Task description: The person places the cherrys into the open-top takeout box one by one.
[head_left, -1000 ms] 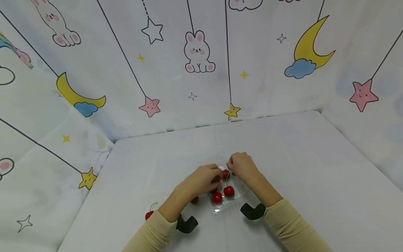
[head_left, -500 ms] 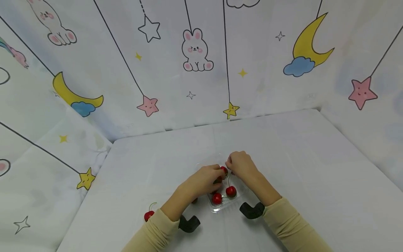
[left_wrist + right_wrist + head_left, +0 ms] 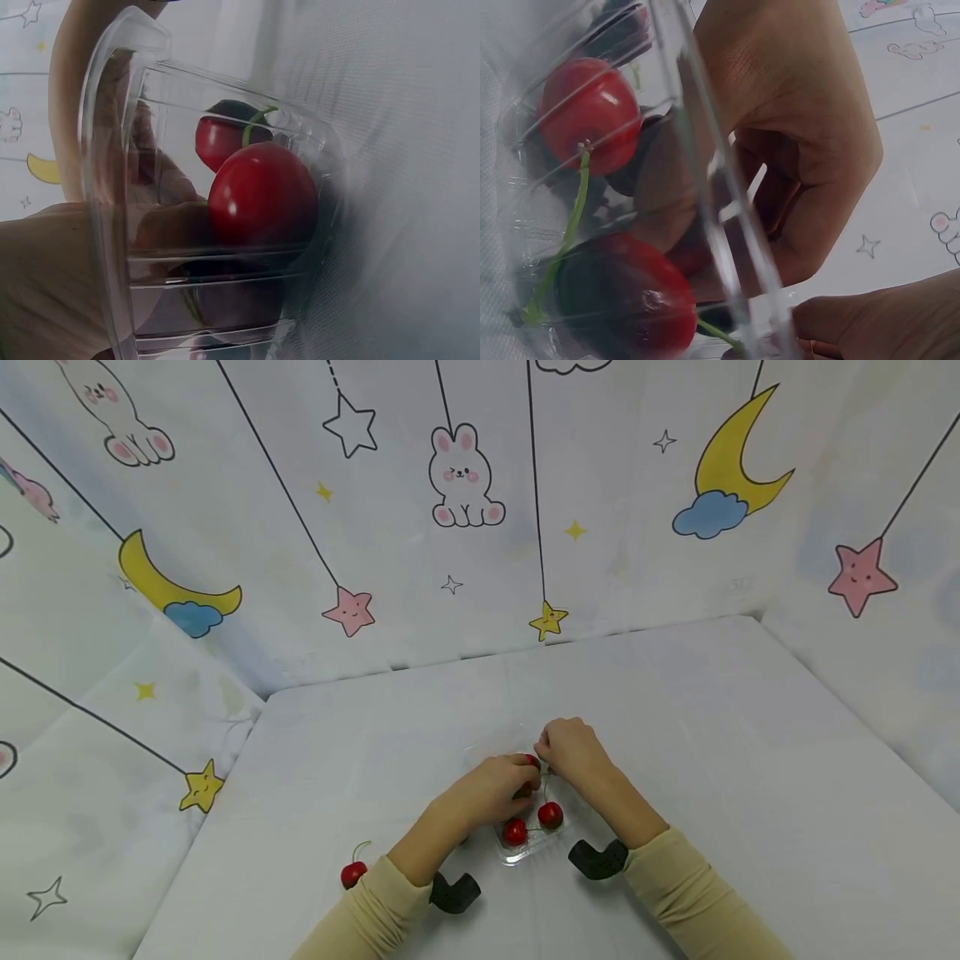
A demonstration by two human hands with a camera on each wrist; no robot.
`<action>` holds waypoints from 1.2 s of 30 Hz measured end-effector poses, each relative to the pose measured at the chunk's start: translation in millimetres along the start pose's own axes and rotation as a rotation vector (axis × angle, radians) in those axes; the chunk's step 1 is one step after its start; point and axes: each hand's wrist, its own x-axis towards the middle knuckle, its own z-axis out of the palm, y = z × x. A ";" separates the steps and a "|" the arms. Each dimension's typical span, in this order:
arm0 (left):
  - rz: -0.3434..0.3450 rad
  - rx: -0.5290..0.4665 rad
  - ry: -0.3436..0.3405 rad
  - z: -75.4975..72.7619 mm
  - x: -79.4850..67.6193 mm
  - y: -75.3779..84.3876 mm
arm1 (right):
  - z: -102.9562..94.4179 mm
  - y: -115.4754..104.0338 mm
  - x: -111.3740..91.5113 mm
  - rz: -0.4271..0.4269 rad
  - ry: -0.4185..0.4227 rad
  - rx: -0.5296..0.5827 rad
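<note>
A clear plastic container (image 3: 513, 860) sits mid-table with several red cherries in it. My left hand (image 3: 491, 789) reaches inside from the left, thumb and fingers curled round a dark red cherry (image 3: 523, 790). Nearer the front lie two more, a cherry (image 3: 515, 832) and another cherry (image 3: 551, 815) with a green stem. At the far right rim my right hand (image 3: 576, 752) has its fingers curled and grips the container's edge. The left wrist view shows a red cherry (image 3: 262, 196) through the wall; the right wrist view shows a dark cherry (image 3: 626, 296) beside the left fingers.
A loose cherry (image 3: 353, 873) with a stem lies on the white table (image 3: 675, 693), left of the left forearm. Black wrist camera mounts (image 3: 456, 893) hang beneath both wrists. Printed fabric walls (image 3: 622, 577) stand behind the table and at its sides.
My left hand has moved slightly right and deeper over the container. The front right cherry has shifted a little and its stem turned. The right hand stays at the rim.
</note>
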 end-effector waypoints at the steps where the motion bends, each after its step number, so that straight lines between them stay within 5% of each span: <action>1: -0.002 0.002 -0.001 0.3 0.3 0.0 | -0.1 -0.3 0.0 -0.002 0.002 -0.001; 25: -0.001 -0.037 0.065 -15.2 -9.6 0.1 | -1.1 -1.4 -0.3 -0.037 0.040 -0.015; 36: -0.133 -0.081 0.123 -47.4 -34.0 -8.0 | -0.4 -3.5 -0.2 0.033 -0.016 0.020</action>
